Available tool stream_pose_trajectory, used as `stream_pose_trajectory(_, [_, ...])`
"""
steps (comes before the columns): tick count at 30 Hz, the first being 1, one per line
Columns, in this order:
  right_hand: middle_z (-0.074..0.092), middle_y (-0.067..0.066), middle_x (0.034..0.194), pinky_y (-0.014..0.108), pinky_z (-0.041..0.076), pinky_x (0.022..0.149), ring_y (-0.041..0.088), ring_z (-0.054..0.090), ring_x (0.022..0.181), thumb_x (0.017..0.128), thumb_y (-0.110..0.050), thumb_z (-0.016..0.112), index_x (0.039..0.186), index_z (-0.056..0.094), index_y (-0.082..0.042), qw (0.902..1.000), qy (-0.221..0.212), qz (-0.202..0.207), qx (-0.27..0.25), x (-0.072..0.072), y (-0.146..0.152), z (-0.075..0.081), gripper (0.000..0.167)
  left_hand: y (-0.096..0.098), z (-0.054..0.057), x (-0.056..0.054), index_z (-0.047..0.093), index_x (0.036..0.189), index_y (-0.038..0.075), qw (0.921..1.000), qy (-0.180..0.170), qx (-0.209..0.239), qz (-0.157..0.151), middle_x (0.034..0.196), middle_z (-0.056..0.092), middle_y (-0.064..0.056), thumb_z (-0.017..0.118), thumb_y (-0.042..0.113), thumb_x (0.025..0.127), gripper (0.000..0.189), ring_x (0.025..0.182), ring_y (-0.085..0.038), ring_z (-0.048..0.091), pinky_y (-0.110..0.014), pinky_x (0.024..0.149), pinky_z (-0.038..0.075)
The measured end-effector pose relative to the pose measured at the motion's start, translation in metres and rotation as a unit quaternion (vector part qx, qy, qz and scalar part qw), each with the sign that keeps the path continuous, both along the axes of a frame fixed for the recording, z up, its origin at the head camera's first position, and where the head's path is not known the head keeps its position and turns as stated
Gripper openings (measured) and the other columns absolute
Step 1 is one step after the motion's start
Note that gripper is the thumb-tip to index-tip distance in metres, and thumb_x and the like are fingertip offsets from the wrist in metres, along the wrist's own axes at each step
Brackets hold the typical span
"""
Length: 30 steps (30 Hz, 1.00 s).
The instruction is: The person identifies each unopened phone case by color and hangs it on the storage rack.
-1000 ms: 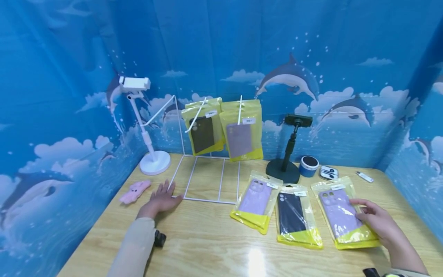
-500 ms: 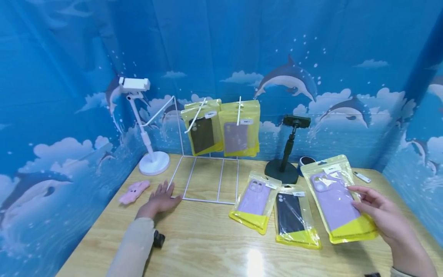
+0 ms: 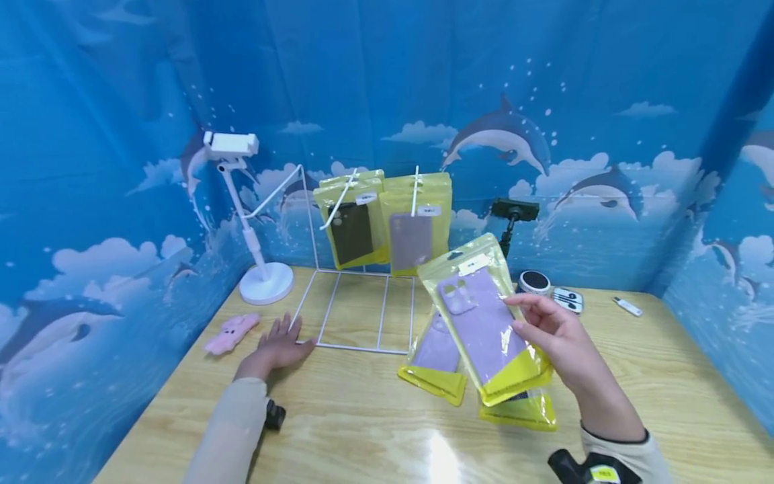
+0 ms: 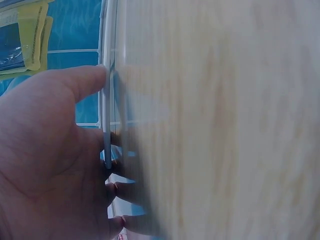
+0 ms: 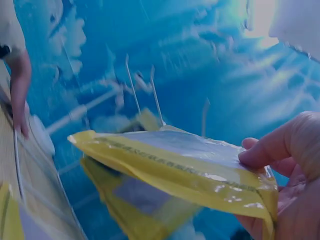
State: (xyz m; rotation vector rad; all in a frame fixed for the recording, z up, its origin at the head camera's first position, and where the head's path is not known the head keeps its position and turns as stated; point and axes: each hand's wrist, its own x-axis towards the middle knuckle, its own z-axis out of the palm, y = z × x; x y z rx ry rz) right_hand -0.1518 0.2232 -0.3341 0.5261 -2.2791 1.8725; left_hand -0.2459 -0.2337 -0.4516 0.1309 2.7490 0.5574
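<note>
Pinched by its right edge, a yellow-edged clear pouch with a purple phone case [image 3: 484, 319] hangs above the table in my right hand [image 3: 559, 336]. Beneath it lie a second purple-case pouch [image 3: 432, 380] and a black-case pouch [image 3: 526, 413], both partly hidden. My left hand [image 3: 279, 349] rests flat on the table, touching the front left corner of the white wire rack [image 3: 363, 348]. In the left wrist view the thumb [image 4: 90, 82] lies against the rack's wire. From the rack's hooks hang black-case pouches [image 3: 353, 232] and purple-case pouches [image 3: 411, 238].
A white phone stand [image 3: 266, 282] and a pink plush item [image 3: 232, 333] are at the left. Behind the held pouch stands a black phone stand [image 3: 514, 210], partly covered. A round speaker [image 3: 535, 282], boxed earphones [image 3: 568, 300] and a white USB stick [image 3: 627, 306] lie at the back right.
My right hand has lifted the purple phone case pouch off the table and carried it left, over the other two pouches. The left hand stays in place at the rack.
</note>
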Motion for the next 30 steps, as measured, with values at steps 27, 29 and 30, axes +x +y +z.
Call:
stream_pose_trajectory(27, [0.051, 0.005, 0.093, 0.016, 0.049, 0.071, 0.016, 0.047, 0.083, 0.094, -0.008, 0.058, 0.12, 0.057, -0.004, 0.9993, -0.011, -0.003, -0.035, -0.045, -0.061, 0.03, 0.027, -0.004, -0.005, -0.004, 0.009, 0.149, -0.003, 1.0, 0.001, -0.003, -0.002, 0.153, -0.007, -0.03, 0.034, 0.052, 0.097, 0.08, 0.138, -0.05, -0.008, -0.067, 0.106, -0.002])
stream_pose_trajectory(29, [0.051, 0.005, 0.094, 0.016, 0.049, 0.072, 0.015, 0.047, 0.084, 0.093, -0.007, 0.059, 0.119, 0.057, -0.006, 0.9987, -0.027, -0.012, -0.041, -0.052, -0.062, 0.028, 0.026, -0.004, -0.005, -0.003, 0.009, 0.149, -0.003, 1.0, 0.0, -0.002, -0.002, 0.153, -0.007, -0.03, 0.034, 0.052, 0.098, 0.08, 0.138, -0.05, -0.008, -0.067, 0.106, -0.002])
stream_pose_trajectory(30, [0.05, 0.004, 0.095, 0.016, 0.048, 0.072, 0.015, 0.047, 0.085, 0.093, -0.006, 0.058, 0.119, 0.057, -0.007, 0.9982, -0.035, -0.017, -0.045, -0.057, -0.063, 0.027, 0.026, -0.004, -0.005, -0.003, 0.009, 0.149, -0.003, 1.0, 0.0, -0.002, -0.002, 0.153, -0.007, -0.03, 0.034, 0.052, 0.098, 0.08, 0.138, -0.05, -0.008, -0.067, 0.106, -0.002])
